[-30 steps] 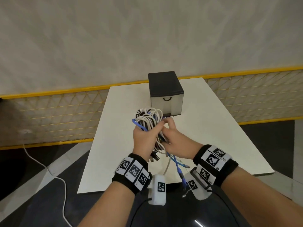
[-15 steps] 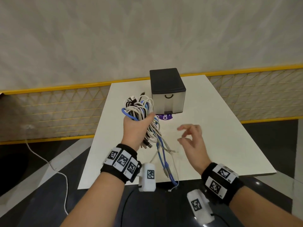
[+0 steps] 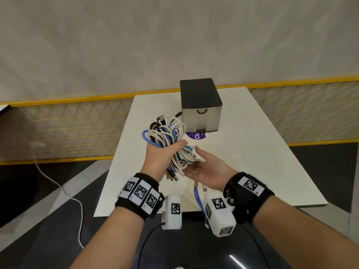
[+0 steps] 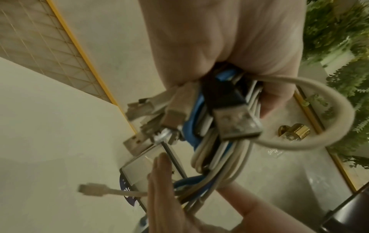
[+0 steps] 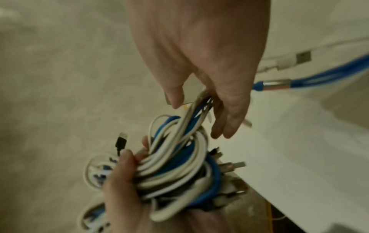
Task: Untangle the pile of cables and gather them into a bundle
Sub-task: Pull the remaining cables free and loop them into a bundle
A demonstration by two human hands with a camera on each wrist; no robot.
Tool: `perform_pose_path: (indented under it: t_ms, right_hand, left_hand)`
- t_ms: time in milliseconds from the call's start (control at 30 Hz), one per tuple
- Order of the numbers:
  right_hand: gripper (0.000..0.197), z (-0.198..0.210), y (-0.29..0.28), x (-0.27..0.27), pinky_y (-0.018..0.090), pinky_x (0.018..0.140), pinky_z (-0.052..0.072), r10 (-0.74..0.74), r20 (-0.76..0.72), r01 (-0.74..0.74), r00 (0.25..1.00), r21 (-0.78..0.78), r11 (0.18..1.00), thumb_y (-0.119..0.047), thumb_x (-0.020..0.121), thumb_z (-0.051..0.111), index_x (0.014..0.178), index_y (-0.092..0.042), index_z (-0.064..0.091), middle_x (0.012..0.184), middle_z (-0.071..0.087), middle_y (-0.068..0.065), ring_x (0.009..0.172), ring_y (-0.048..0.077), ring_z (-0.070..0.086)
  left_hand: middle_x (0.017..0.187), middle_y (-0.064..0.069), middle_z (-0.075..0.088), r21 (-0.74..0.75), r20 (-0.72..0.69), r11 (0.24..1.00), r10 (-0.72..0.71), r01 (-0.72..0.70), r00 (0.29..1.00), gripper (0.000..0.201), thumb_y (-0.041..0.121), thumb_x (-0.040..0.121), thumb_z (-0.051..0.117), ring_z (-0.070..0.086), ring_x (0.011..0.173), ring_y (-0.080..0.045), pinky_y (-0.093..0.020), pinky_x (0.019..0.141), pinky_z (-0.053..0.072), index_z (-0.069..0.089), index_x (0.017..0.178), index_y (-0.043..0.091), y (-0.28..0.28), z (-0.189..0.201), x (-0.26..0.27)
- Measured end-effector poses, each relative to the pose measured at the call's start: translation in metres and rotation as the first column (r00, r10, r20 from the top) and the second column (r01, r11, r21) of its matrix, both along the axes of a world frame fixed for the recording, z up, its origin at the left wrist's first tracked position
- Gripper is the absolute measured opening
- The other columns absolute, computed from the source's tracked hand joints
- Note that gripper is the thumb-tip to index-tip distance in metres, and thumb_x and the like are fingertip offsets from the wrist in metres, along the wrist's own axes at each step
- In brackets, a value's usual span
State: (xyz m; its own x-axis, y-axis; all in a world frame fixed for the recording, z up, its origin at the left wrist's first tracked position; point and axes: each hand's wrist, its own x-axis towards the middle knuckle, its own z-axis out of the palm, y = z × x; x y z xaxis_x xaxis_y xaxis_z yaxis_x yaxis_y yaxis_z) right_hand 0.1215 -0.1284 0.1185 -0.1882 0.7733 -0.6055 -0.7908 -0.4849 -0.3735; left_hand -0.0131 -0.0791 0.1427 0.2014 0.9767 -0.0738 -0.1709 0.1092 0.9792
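A bundle of white, blue and black cables (image 3: 165,133) is held up above the white table (image 3: 242,152). My left hand (image 3: 161,158) grips it round the middle. USB plugs stick out below the fist in the left wrist view, on the bundle (image 4: 219,126) under my left hand (image 4: 229,39). My right hand (image 3: 206,169) lies palm up with straight fingers under the trailing strands, which run across its palm. In the right wrist view the strands pass between thumb and fingers of the right hand (image 5: 199,55). Two loose blue ends (image 3: 198,199) hang below that wrist.
A small drawer box (image 3: 201,107) with a black top stands at the back of the table, a purple sticker (image 3: 196,135) in front of it. A yellow mesh fence (image 3: 68,129) runs behind. A white cord (image 3: 58,185) lies on the dark floor at the left.
My right hand, apart at the right half a second ago, has come back palm up under the hanging strands. The loose ends now hang shorter. My left hand keeps its grip.
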Motion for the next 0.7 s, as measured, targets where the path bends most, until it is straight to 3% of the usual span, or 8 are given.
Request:
perform_pose_path:
  t_ms: [100, 167, 200, 233, 333, 467, 600, 700]
  right_hand:
    - [0.039, -0.006, 0.017, 0.003, 0.041, 0.078, 0.057, -0.116, -0.087, 0.11, 0.989, -0.076, 0.991, -0.021, 0.096, 0.054, 0.124, 0.007, 0.051, 0.111, 0.062, 0.023, 0.1, 0.03, 0.063]
    - [0.037, -0.013, 0.026, 0.007, 0.035, 0.088, 0.055, -0.166, -0.048, 0.158, 0.985, -0.134, 0.978, -0.013, 0.095, 0.054, 0.129, 0.002, 0.049, 0.117, 0.062, 0.015, 0.108, 0.021, 0.063]
    - [0.033, -0.015, 0.029, 0.01, 0.031, 0.092, 0.052, -0.184, -0.022, 0.179, 0.983, -0.151, 0.972, -0.01, 0.094, 0.055, 0.126, -0.001, 0.051, 0.111, 0.064, 0.011, 0.103, 0.017, 0.063]
    - [0.025, -0.016, 0.03, 0.012, 0.029, 0.088, 0.051, -0.19, 0.002, 0.189, 0.982, -0.152, 0.97, -0.01, 0.093, 0.057, 0.117, -0.004, 0.054, 0.098, 0.064, 0.008, 0.091, 0.015, 0.062]
    - [0.007, -0.015, 0.032, 0.015, 0.027, 0.058, 0.051, -0.144, 0.061, 0.151, 0.988, -0.124, 0.981, -0.01, 0.091, 0.06, 0.094, -0.006, 0.056, 0.074, 0.056, 0.004, 0.065, 0.012, 0.052]
    - [0.014, -0.017, 0.033, 0.009, 0.019, 0.045, 0.041, -0.145, 0.175, 0.155, 0.974, -0.044, 0.987, -0.008, 0.092, 0.059, 0.081, -0.009, 0.049, 0.049, 0.037, -0.003, 0.039, 0.007, 0.033]
    - [0.023, -0.008, 0.026, -0.004, 0.021, 0.053, 0.036, -0.169, 0.489, 0.11, 0.856, 0.148, 0.983, -0.023, 0.099, 0.049, 0.084, -0.008, 0.057, 0.052, 0.033, -0.004, 0.043, 0.009, 0.031]
    - [0.031, -0.001, 0.023, -0.015, 0.029, 0.062, 0.05, -0.18, 0.646, -0.004, 0.742, 0.273, 0.962, -0.029, 0.1, 0.046, 0.092, -0.005, 0.064, 0.073, 0.062, 0.005, 0.064, 0.02, 0.06]
  left_hand:
    - [0.091, -0.013, 0.076, 0.007, -0.016, 0.999, -0.041, 0.042, 0.999, 0.021, -0.005, 0.079, 0.075, 0.074, 0.09, -0.03, -0.043, 0.083, 0.06, 0.07, 0.095, 0.008, -0.004, -0.002, -0.008]
    - [0.083, -0.013, 0.075, 0.029, -0.055, 0.997, -0.067, 0.069, 0.996, 0.016, -0.007, 0.08, 0.073, 0.073, 0.081, -0.027, -0.042, 0.081, 0.06, 0.069, 0.09, 0.006, -0.006, -0.002, -0.013]
    - [0.079, -0.011, 0.074, 0.043, -0.091, 0.995, -0.083, 0.087, 0.992, 0.015, -0.007, 0.08, 0.072, 0.073, 0.078, -0.025, -0.04, 0.079, 0.061, 0.068, 0.089, 0.005, -0.007, -0.001, -0.016]
    - [0.075, -0.01, 0.074, 0.057, -0.138, 0.992, -0.101, 0.11, 0.985, 0.012, -0.006, 0.081, 0.072, 0.072, 0.074, -0.022, -0.038, 0.077, 0.061, 0.068, 0.086, 0.004, -0.006, -0.001, -0.019]
    - [0.066, -0.008, 0.071, 0.03, -0.268, 0.988, -0.141, 0.154, 0.953, 0.007, -0.004, 0.082, 0.07, 0.068, 0.063, -0.017, -0.029, 0.067, 0.057, 0.069, 0.077, 0.0, -0.003, -0.001, -0.027]
    - [0.068, -0.012, 0.072, -0.055, -0.37, 0.988, -0.158, 0.148, 0.916, 0.007, 0.004, 0.081, 0.073, 0.069, 0.057, -0.015, -0.024, 0.059, 0.054, 0.069, 0.085, -0.001, 0.002, -0.007, -0.034]
    - [0.074, -0.013, 0.071, -0.019, -0.37, 0.998, -0.065, 0.062, 0.927, 0.011, 0.003, 0.08, 0.075, 0.071, 0.062, -0.016, -0.025, 0.061, 0.057, 0.07, 0.088, -0.001, -0.001, -0.016, -0.026]
    - [0.078, -0.005, 0.074, 0.04, -0.316, 0.998, -0.023, 0.038, 0.949, 0.014, 0.003, 0.078, 0.076, 0.072, 0.073, -0.015, -0.026, 0.068, 0.058, 0.073, 0.091, 0.004, -0.005, -0.019, -0.015]
